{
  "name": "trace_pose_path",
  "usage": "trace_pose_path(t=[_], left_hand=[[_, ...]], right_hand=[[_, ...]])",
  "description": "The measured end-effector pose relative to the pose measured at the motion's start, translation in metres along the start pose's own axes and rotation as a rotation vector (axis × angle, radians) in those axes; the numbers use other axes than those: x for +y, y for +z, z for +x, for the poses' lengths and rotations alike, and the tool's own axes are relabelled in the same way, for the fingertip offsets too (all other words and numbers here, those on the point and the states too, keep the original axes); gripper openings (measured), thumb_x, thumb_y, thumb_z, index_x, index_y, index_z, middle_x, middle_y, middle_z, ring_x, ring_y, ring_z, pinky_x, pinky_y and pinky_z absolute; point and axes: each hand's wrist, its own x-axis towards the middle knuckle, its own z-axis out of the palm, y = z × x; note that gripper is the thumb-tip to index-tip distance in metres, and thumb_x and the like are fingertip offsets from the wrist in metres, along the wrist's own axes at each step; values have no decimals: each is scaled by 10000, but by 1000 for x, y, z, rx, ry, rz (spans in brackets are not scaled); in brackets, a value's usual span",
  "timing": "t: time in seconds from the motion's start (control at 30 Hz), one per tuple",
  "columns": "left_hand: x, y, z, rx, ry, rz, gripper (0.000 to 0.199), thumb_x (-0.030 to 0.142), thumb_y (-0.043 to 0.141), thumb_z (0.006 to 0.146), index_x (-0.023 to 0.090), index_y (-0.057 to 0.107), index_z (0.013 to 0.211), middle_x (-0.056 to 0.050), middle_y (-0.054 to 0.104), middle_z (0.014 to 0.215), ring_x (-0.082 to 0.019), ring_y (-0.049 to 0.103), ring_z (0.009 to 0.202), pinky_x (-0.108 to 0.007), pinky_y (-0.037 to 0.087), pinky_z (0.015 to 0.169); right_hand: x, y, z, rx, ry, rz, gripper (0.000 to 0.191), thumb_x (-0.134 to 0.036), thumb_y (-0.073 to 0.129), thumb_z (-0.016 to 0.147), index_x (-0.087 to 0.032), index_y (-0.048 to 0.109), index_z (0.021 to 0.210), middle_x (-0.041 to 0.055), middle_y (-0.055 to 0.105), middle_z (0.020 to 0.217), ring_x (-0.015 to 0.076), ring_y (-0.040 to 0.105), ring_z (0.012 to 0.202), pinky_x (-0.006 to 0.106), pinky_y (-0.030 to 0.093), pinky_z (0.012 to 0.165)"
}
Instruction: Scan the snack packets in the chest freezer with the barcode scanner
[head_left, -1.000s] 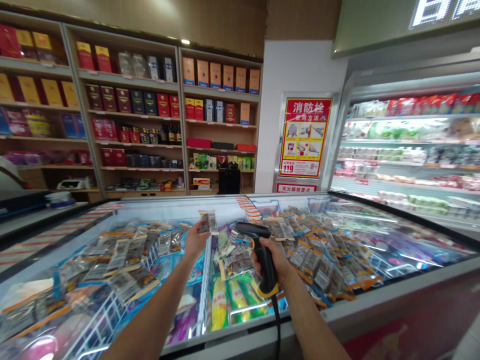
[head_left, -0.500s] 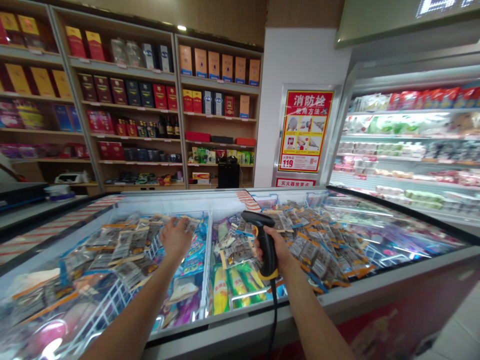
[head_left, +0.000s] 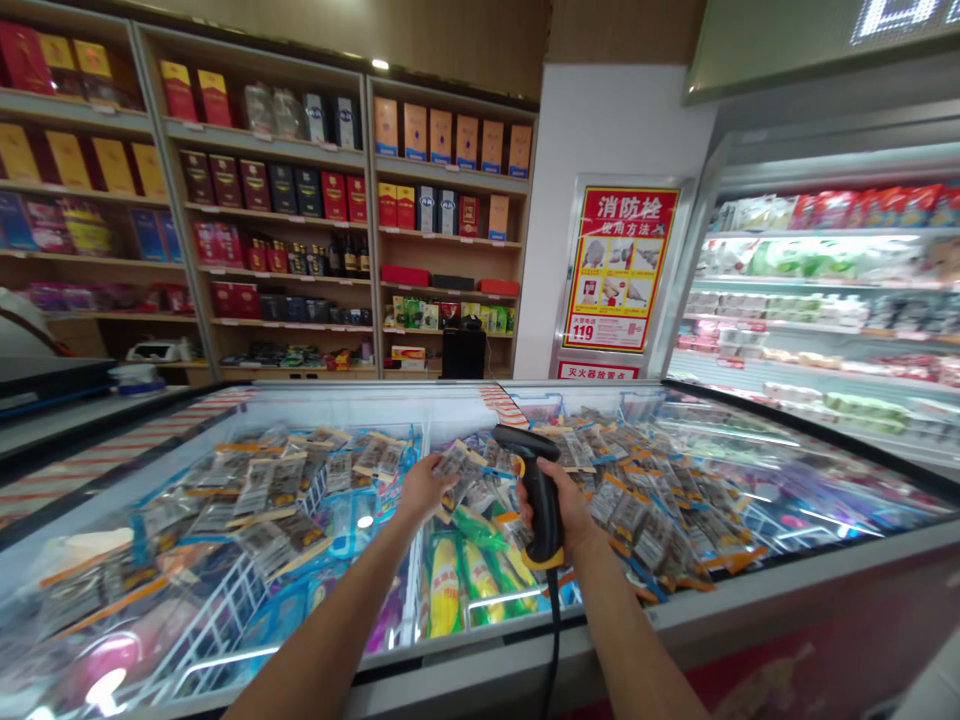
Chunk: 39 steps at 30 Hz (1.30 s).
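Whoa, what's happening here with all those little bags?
A person is working over a chest freezer. Their right hand grips a black-and-yellow scanner. Their left hand holds a small packet near the scanner's head. More packets lie in piles to both sides, and yellow-and-green packages lie between the person's forearms.

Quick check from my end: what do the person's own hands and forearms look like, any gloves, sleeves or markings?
The left hand and right hand are both bare, with no gloves. The left forearm and right forearm show no sleeve, watch or bracelet as far as the view reaches. No markings can be made out; some fingers are partly hidden.
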Motion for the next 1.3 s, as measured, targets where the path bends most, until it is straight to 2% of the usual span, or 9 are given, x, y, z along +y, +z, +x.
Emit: trace_pose_path(t=[0.13,0.3,0.57,0.77,0.97,1.17,1.3], left_hand=[[-14,-8,16,180,-105,-239,266,186,531,625,147,600,879,-32,662,814,-165,600,747,-232,418,653],[-12,-8,17,275,-116,-297,244,187,524,607,157,597,837,-11,651,768,-164,587,734,-229,414,648],[-18,-4,18,319,-98,-284,256,232,523,611,160,593,847,-8,633,745,-159,574,699,-231,412,624],[-25,0,24,361,-115,-385,310,221,534,581,149,585,878,-34,645,776,-166,591,716,-247,430,656],[-25,-2,22,333,-109,-379,283,243,516,595,162,593,855,-16,640,764,-168,592,717,-243,439,634],[-33,-6,23,379,-139,-373,351,259,525,591,146,591,916,-49,643,806,-188,595,729,-251,438,601],[-38,-7,25,388,-144,-361,344,264,525,595,142,597,908,-63,642,809,-193,590,737,-254,433,620]], right_hand=[[5,6,0,-38,20,-45,310,-437,513,701,-139,555,772,-10,558,499,92,482,343,198,380,314],[10,7,0,-72,57,-81,305,-428,527,688,-139,550,786,-18,564,507,89,482,339,193,378,307],[7,10,-2,-56,58,-82,295,-420,526,691,-137,552,769,-22,567,509,86,489,341,190,386,306],[9,11,1,-29,53,-111,279,-416,518,696,-141,545,736,-19,567,495,88,478,328,194,377,298],[13,15,5,-72,35,-125,264,-401,552,665,-146,552,736,-25,572,504,92,489,338,200,390,308],[9,20,4,-1,54,-141,331,-437,523,660,-121,544,566,-10,533,445,81,471,319,190,373,300],[12,21,4,-25,45,-209,361,-450,521,661,-113,548,535,-1,524,430,86,469,320,196,370,301]])
